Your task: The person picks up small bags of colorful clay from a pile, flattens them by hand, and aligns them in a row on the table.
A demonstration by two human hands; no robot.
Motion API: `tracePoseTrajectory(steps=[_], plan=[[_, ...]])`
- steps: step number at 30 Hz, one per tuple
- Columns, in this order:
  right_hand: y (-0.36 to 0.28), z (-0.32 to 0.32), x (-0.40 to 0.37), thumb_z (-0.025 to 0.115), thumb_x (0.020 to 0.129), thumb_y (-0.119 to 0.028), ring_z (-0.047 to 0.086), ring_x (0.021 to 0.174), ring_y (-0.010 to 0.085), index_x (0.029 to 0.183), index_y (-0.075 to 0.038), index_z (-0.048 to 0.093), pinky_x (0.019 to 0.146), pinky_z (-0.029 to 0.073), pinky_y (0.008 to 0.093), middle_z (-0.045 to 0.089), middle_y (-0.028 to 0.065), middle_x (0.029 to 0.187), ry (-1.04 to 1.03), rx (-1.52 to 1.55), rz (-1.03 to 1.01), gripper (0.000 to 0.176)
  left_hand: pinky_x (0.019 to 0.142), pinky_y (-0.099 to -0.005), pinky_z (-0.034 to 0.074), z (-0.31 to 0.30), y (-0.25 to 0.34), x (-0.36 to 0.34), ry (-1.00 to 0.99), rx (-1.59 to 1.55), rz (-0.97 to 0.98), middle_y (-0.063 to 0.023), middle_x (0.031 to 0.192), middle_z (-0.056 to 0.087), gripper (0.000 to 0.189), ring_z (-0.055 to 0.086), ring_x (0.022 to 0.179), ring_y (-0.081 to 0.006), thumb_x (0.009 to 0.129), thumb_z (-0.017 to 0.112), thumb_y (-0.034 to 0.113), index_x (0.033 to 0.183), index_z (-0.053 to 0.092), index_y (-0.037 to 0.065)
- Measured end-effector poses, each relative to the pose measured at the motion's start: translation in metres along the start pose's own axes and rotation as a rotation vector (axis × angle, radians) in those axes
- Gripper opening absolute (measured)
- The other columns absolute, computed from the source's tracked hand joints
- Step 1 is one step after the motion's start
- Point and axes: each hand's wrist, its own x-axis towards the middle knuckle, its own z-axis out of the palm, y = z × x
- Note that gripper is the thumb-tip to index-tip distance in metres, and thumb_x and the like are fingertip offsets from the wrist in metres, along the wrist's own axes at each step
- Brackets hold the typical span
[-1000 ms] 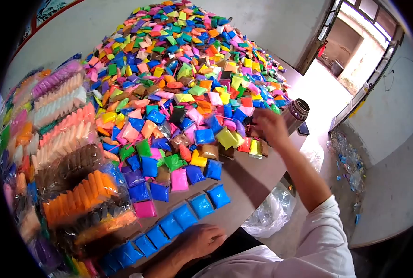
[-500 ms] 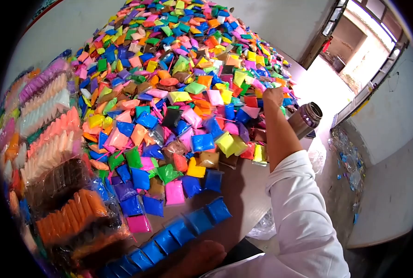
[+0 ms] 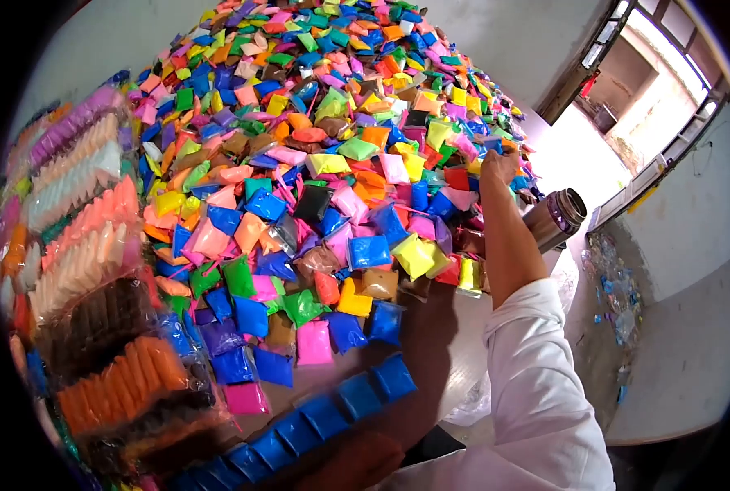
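My right hand [image 3: 500,168] reaches out to the right side of a large heap of small coloured packets [image 3: 369,252]. Its fingers look curled in among them, and a blue packet [image 3: 492,146] lies by the fingertips. What they hold, if anything, I cannot make out. Low in the view, my left hand [image 3: 357,463] is dark in shadow beside a slanting row of blue packets [image 3: 325,417]. The fingers of that hand do not show clearly.
Clear bags packed with rows of orange [image 3: 123,380], brown and pale packets line the left side. An open metal flask [image 3: 555,219] stands right of my forearm. Plastic litter [image 3: 619,299] lies on the floor below the open doorway [image 3: 651,90].
The view has shifted slightly, so the flask and doorway sit further right. My right hand has moved slightly among the packets at the heap's right side. The blue row stays in place.
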Motion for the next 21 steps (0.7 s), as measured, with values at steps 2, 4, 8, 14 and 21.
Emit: tracePoseTrajectory(steps=[2,4,8,14,21], plan=[[-0.004,0.001,-0.01,0.071,0.073,-0.016,0.065,0.083,0.0228,0.106,-0.001,0.063,0.078,0.05,0.0354,0.069,0.0084,0.094,0.019,0.33,-0.103,0.037,0.07,-0.0446,0.046,-0.004,0.01,0.001,-0.034,-0.02,-0.06,-0.0187,0.081,0.06,0.015,0.057,0.079,-0.0386,0.085,0.063,0.016,0.077,0.06,0.003],[-0.019,-0.015,-0.036,0.071,0.079,-0.013,0.063,0.083,0.0181,0.115,0.004,0.06,0.078,0.05,0.0311,0.067,0.0075,0.093,-0.16,0.694,-0.064,0.041,0.072,-0.0457,0.046,0.001,0.009,-0.003,-0.028,0.017,-0.062,-0.0195,0.083,0.06,0.013,0.058,0.082,-0.0384,0.085,0.063,0.015,0.08,0.061,0.004],[-0.051,-0.087,-0.108,0.063,0.091,-0.013,0.057,0.076,0.0072,0.119,-0.002,0.059,0.066,0.043,0.0225,0.065,0.0002,0.102,-0.606,0.841,0.123,0.03,0.065,-0.0403,0.051,0.006,-0.014,-0.006,0.029,0.109,0.122,-0.0116,0.078,0.062,0.009,0.062,0.074,-0.0334,0.084,0.066,0.013,0.081,0.062,0.005],[-0.04,-0.176,-0.203,0.066,0.09,-0.012,0.061,0.092,0.0128,0.114,-0.006,0.058,0.083,0.049,0.0283,0.064,0.0015,0.104,-1.063,1.023,0.227,0.026,0.073,-0.0383,0.052,-0.004,-0.006,-0.006,-0.086,0.253,0.035,-0.0115,0.087,0.067,0.015,0.065,0.084,-0.0322,0.09,0.062,0.018,0.088,0.065,0.004],[-0.04,-0.26,-0.255,0.072,0.087,-0.012,0.058,0.084,0.0101,0.111,-0.002,0.062,0.074,0.047,0.0263,0.065,0.0017,0.098,-1.217,0.782,0.253,0.028,0.074,-0.0362,0.05,-0.006,-0.001,-0.009,-0.063,0.207,-0.061,-0.0133,0.087,0.066,0.025,0.064,0.081,-0.0294,0.095,0.054,0.024,0.092,0.064,0.001]])
